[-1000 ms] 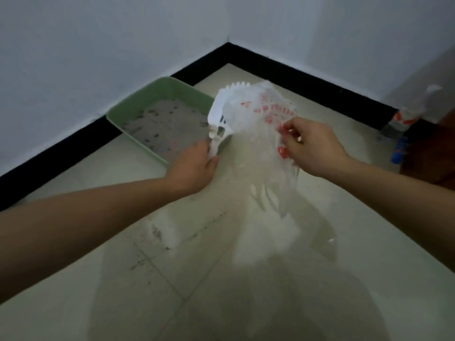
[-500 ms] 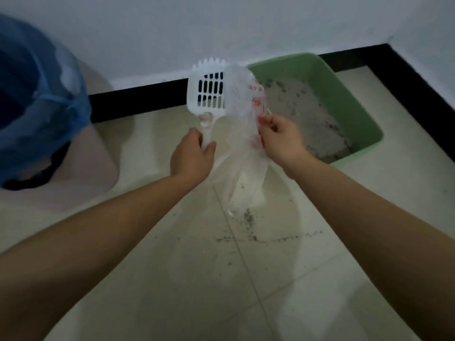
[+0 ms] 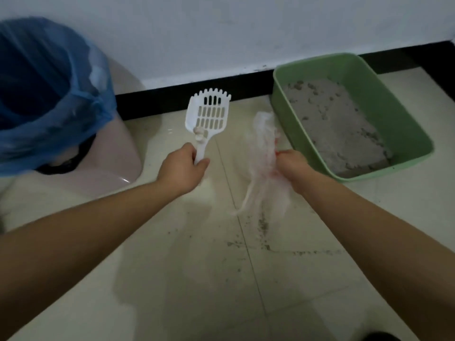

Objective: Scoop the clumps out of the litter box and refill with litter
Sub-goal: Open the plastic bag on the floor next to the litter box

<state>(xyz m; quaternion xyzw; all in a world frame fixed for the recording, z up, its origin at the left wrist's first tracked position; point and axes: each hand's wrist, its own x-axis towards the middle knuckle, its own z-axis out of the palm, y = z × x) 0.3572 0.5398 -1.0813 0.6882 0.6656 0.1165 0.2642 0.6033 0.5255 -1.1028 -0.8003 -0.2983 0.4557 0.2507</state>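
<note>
While the blue-lined bin [image 3: 49, 94] is standing at the left, the green litter box [image 3: 406, 124] is sitting on the floor [image 3: 197, 279] by the wall [image 3: 221, 33], clumpy grey litter [image 3: 332, 124] inside. The white scoop [image 3: 209, 114] is looking light and stiff, best taken by its handle [image 3: 200, 151], where the left hand [image 3: 182, 166] is curling tight; the right hand [image 3: 293, 166] is bunching a thin, limp bag [image 3: 263, 153] in its fist.

At the far left we see a pale pink plastic bin [image 3: 118, 153] lined with a blue plastic bag [image 3: 81, 124]. It stands on the cream tiled floor [image 3: 172, 279] by the white wall [image 3: 221, 33] and its black skirting [image 3: 160, 102]. Dark specks [image 3: 262, 225] dot the tile joints.
</note>
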